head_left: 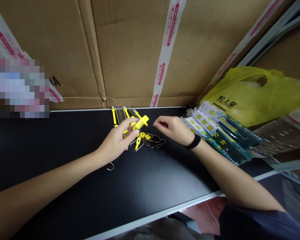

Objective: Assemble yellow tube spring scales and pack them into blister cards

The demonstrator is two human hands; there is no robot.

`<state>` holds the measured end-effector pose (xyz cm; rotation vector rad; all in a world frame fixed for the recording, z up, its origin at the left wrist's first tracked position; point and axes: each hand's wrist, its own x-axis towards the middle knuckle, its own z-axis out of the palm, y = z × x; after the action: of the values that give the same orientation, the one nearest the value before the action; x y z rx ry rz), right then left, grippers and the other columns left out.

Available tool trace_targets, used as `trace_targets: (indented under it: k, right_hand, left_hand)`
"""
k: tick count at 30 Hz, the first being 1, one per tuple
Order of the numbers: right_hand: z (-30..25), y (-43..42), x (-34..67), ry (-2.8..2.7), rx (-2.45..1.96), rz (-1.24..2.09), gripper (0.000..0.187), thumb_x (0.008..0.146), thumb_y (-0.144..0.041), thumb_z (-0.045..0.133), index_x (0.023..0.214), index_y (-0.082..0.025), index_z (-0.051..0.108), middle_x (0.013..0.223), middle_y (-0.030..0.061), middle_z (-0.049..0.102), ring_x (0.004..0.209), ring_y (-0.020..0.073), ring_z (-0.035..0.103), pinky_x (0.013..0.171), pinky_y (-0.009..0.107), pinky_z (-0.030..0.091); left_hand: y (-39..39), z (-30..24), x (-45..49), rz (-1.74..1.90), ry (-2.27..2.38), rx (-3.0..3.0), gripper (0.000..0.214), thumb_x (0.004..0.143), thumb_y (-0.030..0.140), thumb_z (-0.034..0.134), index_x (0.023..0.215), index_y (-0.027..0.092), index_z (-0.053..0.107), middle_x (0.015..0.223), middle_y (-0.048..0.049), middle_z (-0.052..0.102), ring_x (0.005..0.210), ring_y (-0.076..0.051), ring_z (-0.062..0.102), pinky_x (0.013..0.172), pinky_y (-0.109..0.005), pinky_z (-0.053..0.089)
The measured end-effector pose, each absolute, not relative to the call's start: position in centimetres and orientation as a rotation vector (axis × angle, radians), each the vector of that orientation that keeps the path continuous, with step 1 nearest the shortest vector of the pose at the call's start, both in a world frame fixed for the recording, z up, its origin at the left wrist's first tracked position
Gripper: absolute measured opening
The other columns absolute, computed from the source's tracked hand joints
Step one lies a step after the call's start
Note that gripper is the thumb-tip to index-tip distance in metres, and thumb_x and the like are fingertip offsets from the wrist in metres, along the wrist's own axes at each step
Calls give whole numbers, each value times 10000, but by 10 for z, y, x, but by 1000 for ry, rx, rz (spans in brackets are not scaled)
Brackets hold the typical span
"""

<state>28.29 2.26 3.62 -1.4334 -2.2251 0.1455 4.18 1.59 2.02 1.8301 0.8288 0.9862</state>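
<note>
My left hand point(118, 140) is closed around a clear tube with a yellow end piece point(139, 124), held just above the black table point(65, 160). My right hand point(172, 129) hovers to its right with the fingertips pinched together; what they hold, if anything, is too small to see. Below and between the hands lie small yellow caps point(145, 135), a yellow clip point(137, 143) and several thin wire hooks point(155, 140). More clear tubes with yellow tips point(118, 115) lie behind my left hand. A single wire hook point(110, 166) lies near my left wrist.
A stack of printed packaging cards point(215, 133) lies at the right of the table beside a yellow plastic bag point(260, 93). Taped cardboard boxes point(130, 50) form a wall behind the table. The table's white front edge point(180, 208) runs diagonally near me.
</note>
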Motion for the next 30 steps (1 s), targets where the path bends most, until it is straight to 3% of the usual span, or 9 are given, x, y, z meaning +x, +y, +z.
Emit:
trace_targets:
  k: [4,9,17,24,30]
  right_hand:
    - [31,16,275,-2502,-1504,89,123,872,-235,565,828,-181,666,847,41,688,735,152,603,636,260,367]
    - [31,9,270,-2654,-1461,26,103,861,-270,597,813,-181,619,860,42,636,747,147,571,615,248,340]
    - [33,6,271,-2697,-1469,-29,174,878,-321,575,783,-175,572,843,37,595,732,145,536,608,257,331]
    - [25,7,266,-2669,-1416,-10,55,833,-213,575,802,-174,597,841,36,622,738,145,543,613,253,334]
    - [19,15,268,-2583,-1363,-34,53,797,-148,545,753,-176,554,786,26,610,706,141,534,611,252,341]
  left_hand:
    - [17,23,40,949,875,2008,265,897,288,559,1139,192,604,896,-31,633,512,-56,509,457,-176,410]
    - [23,23,40,784,966,1825,331,902,342,544,1203,203,548,890,-12,587,463,-45,502,413,-182,429]
    - [31,18,44,684,870,1269,274,922,269,515,1170,168,457,748,38,519,395,-38,478,371,-190,468]
    - [31,10,42,688,648,1161,320,857,322,618,1096,176,463,690,51,563,387,-47,500,382,-189,484]
    - [31,7,42,671,626,1177,320,861,324,608,1096,173,451,655,56,572,380,-51,501,381,-184,477]
